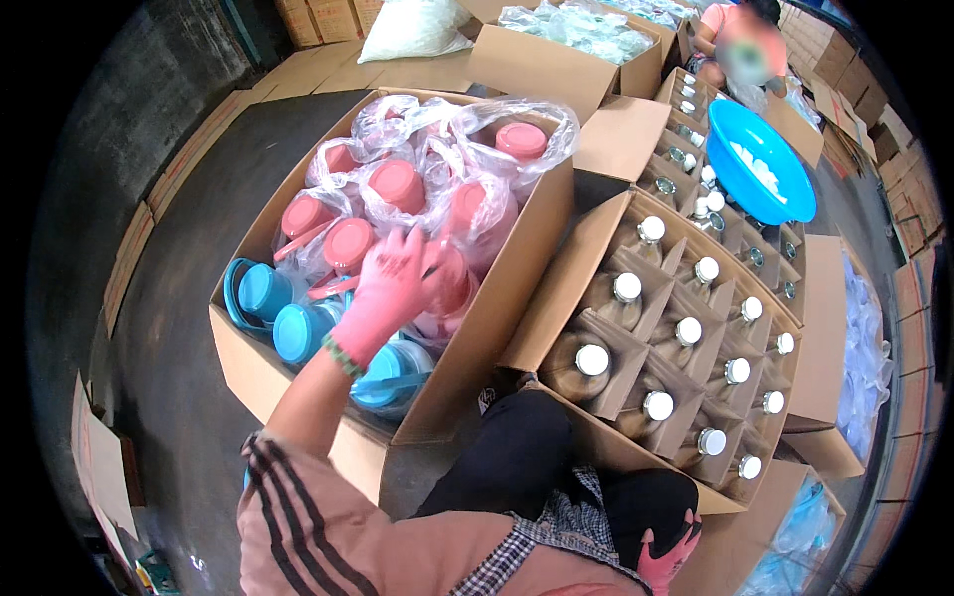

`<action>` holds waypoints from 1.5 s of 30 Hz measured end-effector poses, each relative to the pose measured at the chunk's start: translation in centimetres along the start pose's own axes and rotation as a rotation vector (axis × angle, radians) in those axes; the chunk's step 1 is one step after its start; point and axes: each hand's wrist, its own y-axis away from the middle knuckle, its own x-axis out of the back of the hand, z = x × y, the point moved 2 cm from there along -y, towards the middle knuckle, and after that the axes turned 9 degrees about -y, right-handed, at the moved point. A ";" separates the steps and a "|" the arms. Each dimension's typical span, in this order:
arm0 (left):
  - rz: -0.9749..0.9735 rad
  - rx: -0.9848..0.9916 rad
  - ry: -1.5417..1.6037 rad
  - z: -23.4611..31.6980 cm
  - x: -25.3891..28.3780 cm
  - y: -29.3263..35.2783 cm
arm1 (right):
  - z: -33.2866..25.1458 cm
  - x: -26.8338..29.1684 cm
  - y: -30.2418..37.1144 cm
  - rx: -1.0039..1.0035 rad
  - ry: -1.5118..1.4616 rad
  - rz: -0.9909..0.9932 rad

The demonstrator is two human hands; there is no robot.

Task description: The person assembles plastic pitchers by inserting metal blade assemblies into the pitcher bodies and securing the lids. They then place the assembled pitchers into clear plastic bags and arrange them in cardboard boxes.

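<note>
Left hand (391, 283) gloved pink. Pink cups (348, 245) around grip, blue cups (300, 335) below. Right of grip: white bottle caps (689, 331), blue basin (728, 169). Sleeve (348, 531) behind: brownish-pink, black stripes.

A round, bright-blue plastic basin (732, 127) holds small white pieces (757, 171). Near it sits a person in a salmon-coloured top (732, 24). At the top, a bulging white plastic sack (415, 30) lies near an open brown cardboard carton (542, 68) filled with clear, pale-green plastic bags (581, 35). Translucent lilac plastic bags (863, 343) fill the right side, with pale-blue plastic bags (801, 526) below. Long brown cardboard strips (129, 260) edge the dark-grey floor (189, 407) beside a mottled grey wall (179, 89).
</note>
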 end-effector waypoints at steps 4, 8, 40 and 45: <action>-0.223 0.205 0.119 1.7 -5.4 -7.7 | 0.3 -0.7 -0.3 0.028 0.021 0.003; 0.041 0.243 0.149 4.2 -11.0 -10.2 | -0.7 -0.2 -0.3 -0.017 0.033 0.011; 0.416 -1.100 2.071 22.5 38.3 4.8 | -11.2 8.0 -6.6 0.474 -0.761 0.078; -0.223 -1.276 2.438 23.6 31.7 6.0 | -9.7 -0.2 -3.5 0.586 -0.887 -0.180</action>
